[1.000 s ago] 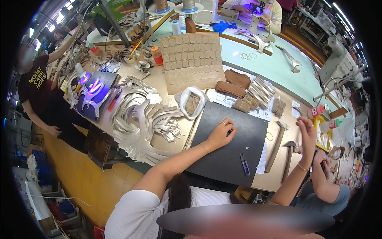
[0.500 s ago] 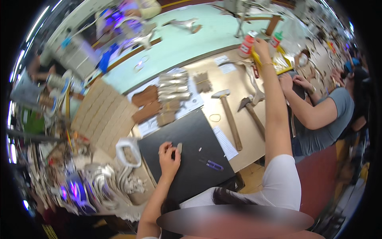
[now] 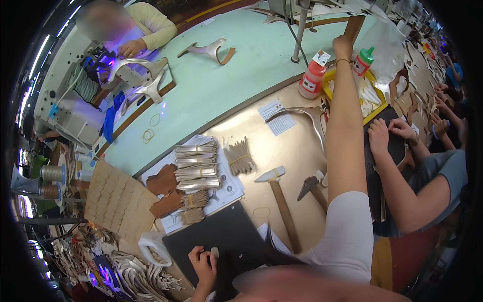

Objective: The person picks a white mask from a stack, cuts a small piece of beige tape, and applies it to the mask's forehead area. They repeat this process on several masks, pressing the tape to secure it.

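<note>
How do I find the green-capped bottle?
Find the big pale green table, then the yellow tray by its edge. The bottle stands there, just right of the right hand. Its pointed green cap sets it apart from the bigger red bottle.

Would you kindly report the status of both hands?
Left hand curled, small flat tan piece at fingertips. Right hand extended beside brown wooden block, grip unclear. Red plastic bottle and green-capped plastic bottle flank right wrist.
</note>
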